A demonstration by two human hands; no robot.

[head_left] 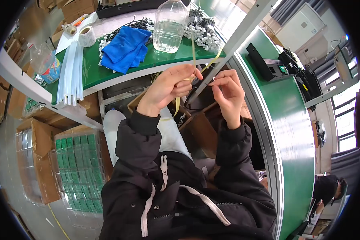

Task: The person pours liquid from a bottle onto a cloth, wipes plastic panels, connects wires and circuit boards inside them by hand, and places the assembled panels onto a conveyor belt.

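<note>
Ribbon of narrow, flat, pale-yellow material [177, 106]: on the wearer's side of the tapered clear plastic bottle [170, 30]; one length rises past the bottle's lower right, another slants up farther right of it; a loose tail hangs below the fingers, over the lap.
Left hand [170, 86]: nearer the wearer than the bottle; fingers curled, the ribbon gripped between thumb and fingers.
Right hand [231, 94]: right of the bottle and nearer the wearer; thumb and forefinger bent towards each other; I cannot tell whether anything is pinched there.
Ribbon handling: probably very light and limp, judging by how the tail droops and bends; its smooth-looking face may slip, and it seems likelier to twist or crease than to break; the surest hold would be flat between thumb pad and forefinger, just beside the left hand's grip.
Green, smooth tabletop [94, 76]: the bottle stands upright on it; a crumpled bright-blue cloth [126, 48] lies left of the bottle; a heap of black cables with white connectors [204, 36] sits just right; slim translucent whitish tubes [71, 72] lie well left, beyond the cloth.
</note>
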